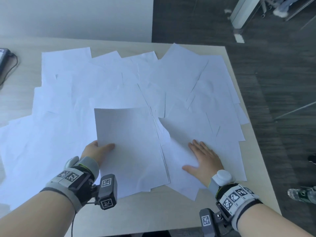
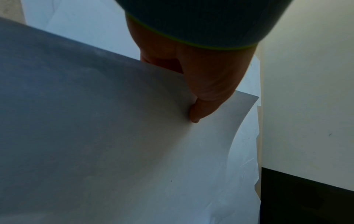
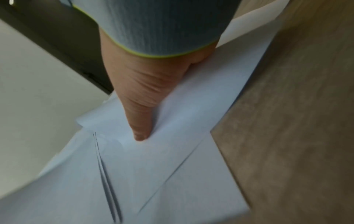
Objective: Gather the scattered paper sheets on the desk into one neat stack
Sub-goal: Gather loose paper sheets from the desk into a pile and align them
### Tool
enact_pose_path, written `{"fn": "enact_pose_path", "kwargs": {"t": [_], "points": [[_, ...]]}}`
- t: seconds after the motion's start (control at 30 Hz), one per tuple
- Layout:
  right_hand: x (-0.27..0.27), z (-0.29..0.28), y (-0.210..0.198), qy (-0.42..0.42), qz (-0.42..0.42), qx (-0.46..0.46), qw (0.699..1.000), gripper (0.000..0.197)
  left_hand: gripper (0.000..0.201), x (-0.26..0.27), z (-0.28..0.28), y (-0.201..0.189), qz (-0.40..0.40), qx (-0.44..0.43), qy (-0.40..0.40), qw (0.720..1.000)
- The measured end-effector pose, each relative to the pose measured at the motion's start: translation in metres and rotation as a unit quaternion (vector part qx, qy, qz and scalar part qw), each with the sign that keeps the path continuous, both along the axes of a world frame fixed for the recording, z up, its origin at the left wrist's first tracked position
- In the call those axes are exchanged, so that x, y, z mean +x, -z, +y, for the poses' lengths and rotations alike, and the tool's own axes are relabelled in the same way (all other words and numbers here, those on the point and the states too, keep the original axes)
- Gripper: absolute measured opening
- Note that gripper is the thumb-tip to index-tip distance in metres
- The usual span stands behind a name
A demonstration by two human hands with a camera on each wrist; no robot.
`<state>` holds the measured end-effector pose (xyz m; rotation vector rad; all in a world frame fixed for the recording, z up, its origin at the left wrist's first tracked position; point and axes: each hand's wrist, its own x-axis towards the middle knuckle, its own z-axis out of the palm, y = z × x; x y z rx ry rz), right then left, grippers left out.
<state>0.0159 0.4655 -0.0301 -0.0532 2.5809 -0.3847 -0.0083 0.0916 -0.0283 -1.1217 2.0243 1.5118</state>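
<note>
Several white paper sheets [image 1: 119,79] lie scattered and overlapping across the light desk [image 1: 153,212]. My left hand [image 1: 98,149] pinches the left edge of a thin stack of sheets [image 1: 133,147], thumb on top and fingers hidden beneath; the left wrist view shows the thumb [image 2: 203,106] pressed on that stack [image 2: 114,151], which is lifted off the desk there. My right hand [image 1: 203,156] lies flat, fingers straight and spread, on a loose sheet [image 1: 181,177] just right of the stack. In the right wrist view the thumb [image 3: 139,121] rests on that sheet [image 3: 153,159].
The desk's right edge [image 1: 253,134] and near edge drop to dark wood flooring [image 1: 282,82]. Sheets at the right [image 1: 241,113] overhang that edge. A dark device with a cable [image 1: 4,57] sits at the far left. A white wall panel [image 1: 77,16] stands behind the desk.
</note>
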Motion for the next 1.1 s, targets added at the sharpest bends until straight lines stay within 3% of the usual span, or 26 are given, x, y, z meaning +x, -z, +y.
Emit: {"fn": "enact_pose_path", "kwargs": {"t": [0.1,0.17,0.27,0.33,0.4,0.47,0.57,0.6,0.7,0.8,0.87,0.9,0.93,1.0,1.03,1.1], "points": [[-0.008,0.002,-0.013,0.079,0.009,-0.072,0.994,0.059,0.039,0.000,-0.004,0.006,-0.004,0.013,-0.014,1.000],[-0.010,-0.005,-0.028,0.173,0.021,-0.157,0.972,0.031,0.030,0.000,-0.002,0.005,-0.005,0.020,-0.016,1.000],[-0.016,-0.025,-0.045,0.225,0.011,-0.262,0.938,0.024,0.024,0.001,0.002,0.006,-0.002,0.049,-0.032,0.998],[-0.022,-0.050,-0.052,0.163,0.000,-0.310,0.937,0.029,0.029,0.003,0.005,0.007,-0.005,0.086,-0.051,0.995],[-0.026,-0.078,-0.049,0.044,-0.012,-0.311,0.949,0.047,0.040,0.006,0.010,0.008,-0.026,0.124,-0.095,0.987],[-0.027,-0.107,-0.035,-0.075,-0.050,-0.220,0.971,0.080,0.066,0.009,0.012,0.009,-0.059,0.170,-0.128,0.975],[-0.021,-0.139,-0.014,-0.183,-0.055,-0.080,0.978,0.097,0.083,0.013,0.013,0.009,-0.072,0.267,-0.168,0.946],[-0.017,-0.147,-0.009,-0.201,-0.050,-0.057,0.977,0.096,0.080,0.015,0.012,0.008,-0.065,0.261,-0.163,0.949],[-0.012,-0.150,-0.004,-0.209,-0.027,-0.038,0.977,0.087,0.045,0.015,0.016,0.007,0.008,0.101,-0.004,0.995],[-0.018,-0.135,-0.007,-0.136,0.040,-0.102,0.985,0.085,0.022,0.014,0.015,0.004,0.054,0.074,0.009,0.996],[-0.022,-0.121,-0.011,-0.011,0.088,-0.189,0.978,0.089,0.019,0.013,0.013,-0.007,0.094,0.093,0.007,0.991],[-0.027,-0.113,-0.013,0.072,0.089,-0.253,0.961,0.090,0.021,0.011,0.011,-0.014,0.120,0.108,0.012,0.987],[-0.032,-0.106,-0.020,0.168,0.061,-0.337,0.925,0.090,0.026,0.009,0.009,-0.024,0.149,0.123,0.017,0.981],[-0.049,-0.096,-0.029,0.302,-0.039,-0.469,0.829,0.081,0.027,0.000,0.008,-0.048,0.206,0.154,0.014,0.966],[-0.060,-0.092,-0.035,0.312,-0.062,-0.497,0.807,0.066,0.023,-0.006,0.007,-0.059,0.234,0.167,0.014,0.958],[-0.074,-0.087,-0.054,0.288,-0.037,-0.503,0.814,0.039,0.024,-0.016,0.007,-0.083,0.285,0.190,0.027,0.939]]}}
